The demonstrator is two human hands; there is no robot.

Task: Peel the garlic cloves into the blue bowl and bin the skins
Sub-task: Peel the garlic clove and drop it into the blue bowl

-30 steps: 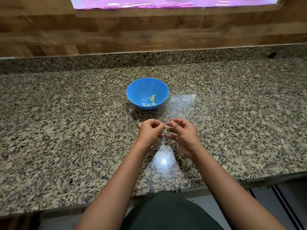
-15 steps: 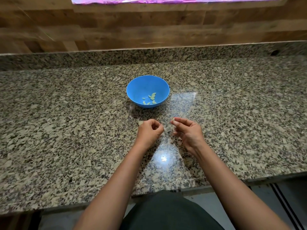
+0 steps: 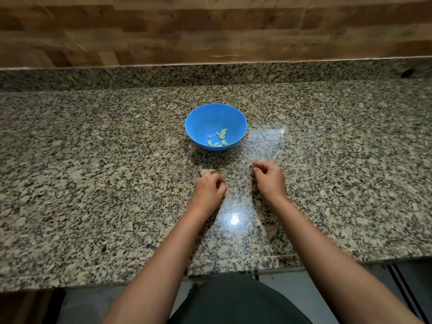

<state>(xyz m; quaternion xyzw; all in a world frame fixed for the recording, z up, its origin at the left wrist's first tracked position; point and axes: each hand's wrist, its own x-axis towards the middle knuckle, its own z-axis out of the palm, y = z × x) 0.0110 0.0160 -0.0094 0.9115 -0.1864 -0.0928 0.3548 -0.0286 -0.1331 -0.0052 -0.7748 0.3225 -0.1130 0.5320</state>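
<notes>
Fingers [image 3: 219,183] of the left hand [image 3: 209,189] are curled in toward the palm, knuckles up, low over a speckled granite counter [image 3: 93,183]. Whether they hold anything inside the curl cannot be told. The right hand [image 3: 268,181] sits to the right of it, apart from it. Its fingers [image 3: 257,170] are also bent, the tips drawn close together near the stone, and whether anything is pinched there is too small and blurred to tell. Both hands point away from the viewer. Bare forearms run back toward the bottom edge, either side of a dark garment [image 3: 233,300]. Just beyond the left knuckles a pale garlic piece [image 3: 207,171] lies on the counter, right beside the hand; whether the two touch cannot be judged. Farther back, roughly midway between the two hands, a round blue bowl [image 3: 201,122] stands upright, apart from both. In its bottom lie several small pale peeled cloves [image 3: 221,136], loosely clustered toward the near right side. A bright spot of light [image 3: 234,220] reflects off the counter between the forearms. Behind the counter rise a low granite upstand and a wall of brown wooden planks [image 3: 210,31].
</notes>
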